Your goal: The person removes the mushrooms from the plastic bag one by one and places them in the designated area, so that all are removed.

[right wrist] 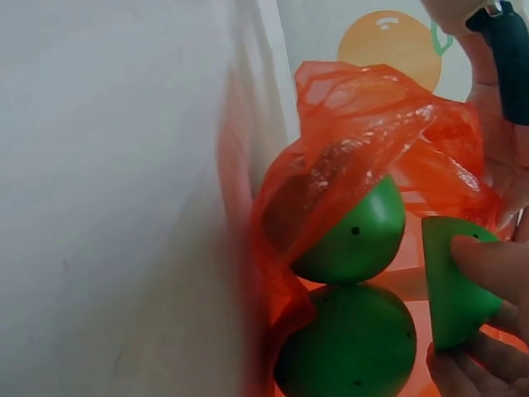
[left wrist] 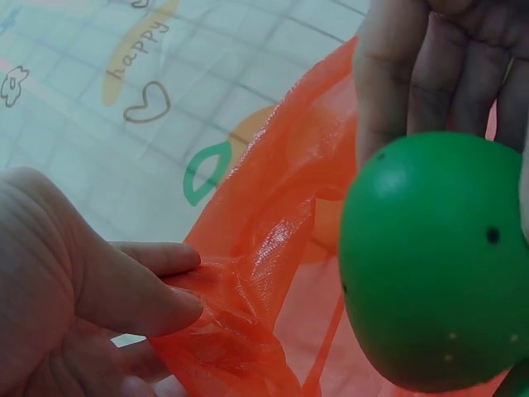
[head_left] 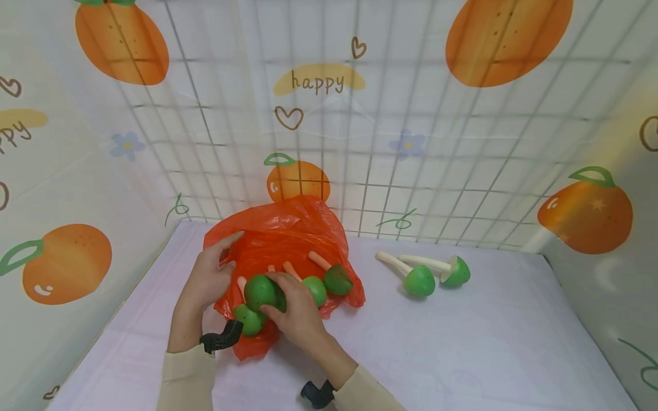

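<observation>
My right hand [head_left: 298, 311] grips a green-capped toy mushroom [head_left: 260, 291] by its cap, over the opening of a red plastic bag [head_left: 277, 220]. The dark-spotted round cap [left wrist: 434, 265] fills much of the left wrist view, the right fingers around it. At the bag's left side, my left hand [head_left: 208, 279] pinches the thin plastic between thumb and fingers [left wrist: 169, 310]. Several more green mushrooms lie in the bag, among them one mushroom [head_left: 338, 279] at its right edge. Two caps [right wrist: 355, 236] sit beside the held one in the right wrist view, partly under red film.
Two mushrooms [head_left: 418, 281] with pale stems lie on the white tabletop [head_left: 462, 342] right of the bag. A wire grid wall [head_left: 339, 137] covered by orange-printed cloth stands behind. Printed cloth walls [head_left: 56, 188] flank the table.
</observation>
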